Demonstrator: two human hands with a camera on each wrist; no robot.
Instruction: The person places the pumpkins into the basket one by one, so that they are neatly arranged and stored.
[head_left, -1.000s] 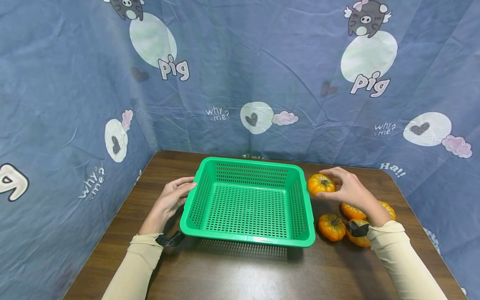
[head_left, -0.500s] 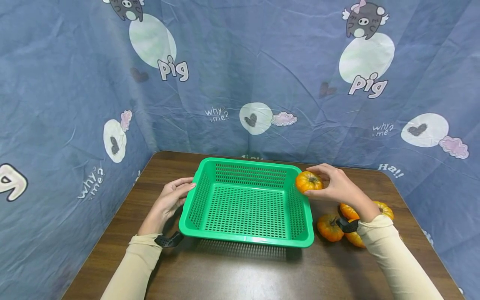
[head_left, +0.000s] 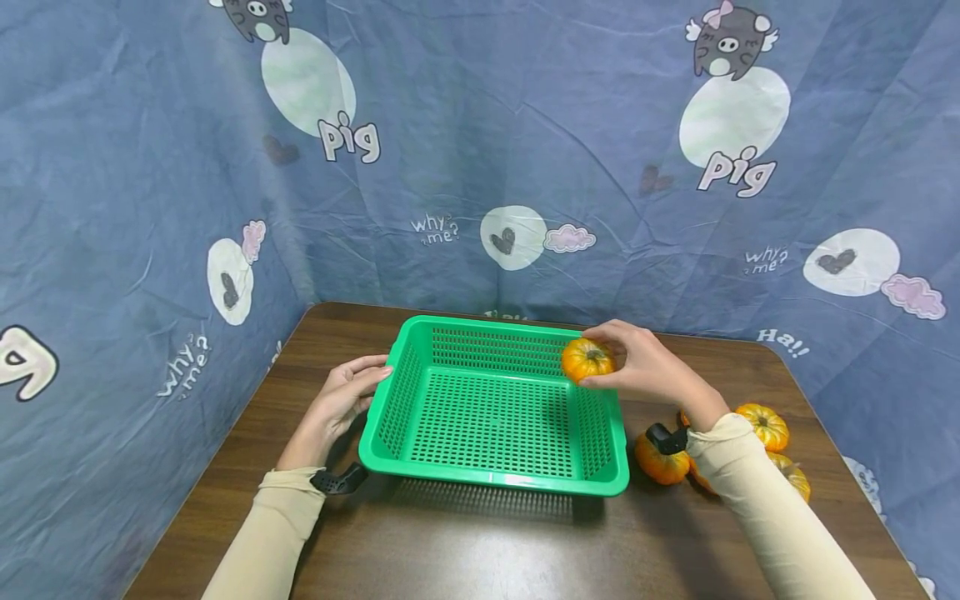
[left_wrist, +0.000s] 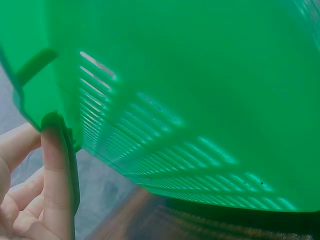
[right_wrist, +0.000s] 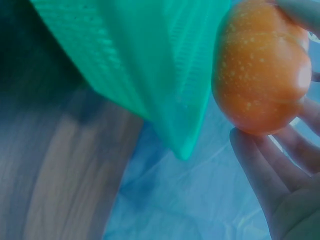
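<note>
A green plastic basket (head_left: pixel 491 477) with slotted walls stands on the table, nothing lying inside it. At its left rim my left hand (head_left: pixel 341 404) grips the edge, thumb over the rim; the left wrist view shows fingers (left_wrist: pixel 56 175) on both sides of that rim. My right hand (head_left: pixel 645 362) holds a small orange pumpkin (head_left: pixel 587 360) between thumb and fingers, above the basket's right back corner. In the right wrist view the ribbed pumpkin (right_wrist: pixel 262 70) hangs beside the basket wall, pinched at its sides.
Several other small pumpkins (head_left: pixel 763 427) lie right of the basket on the brown wooden table (head_left: pixel 480 550), partly hidden under the right forearm. A blue printed cloth (head_left: pixel 450 167) hangs behind and beside the table.
My right hand has carried the pumpkin leftward, from outside the basket's right rim to above its inside. The left hand and the basket have stayed in place.
</note>
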